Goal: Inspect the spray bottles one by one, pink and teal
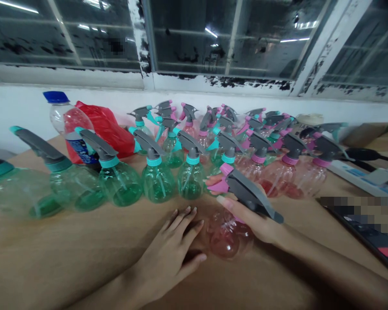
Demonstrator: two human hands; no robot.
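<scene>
A clear pink spray bottle [224, 241] with a grey and pink trigger head stands on the table [100, 258] in front of me. My right hand [248, 213] is closed around its neck below the trigger head, thumb on the near side. To the left of that bottle my left hand [177, 245] lies flat on the table, fingers spread, holding nothing. Just beyond my hands runs a row of spray bottles, green ones such as this green spray bottle [158, 185] to the left and pink ones such as this pink spray bottle [286, 176] to the right.
Behind the row stand several more spray bottles. At the back left are a large plastic bottle with a blue cap [55, 97] and a red plastic bag [106, 125]. A black phone-like device [358, 232] and a white power strip [358, 172] lie on the right.
</scene>
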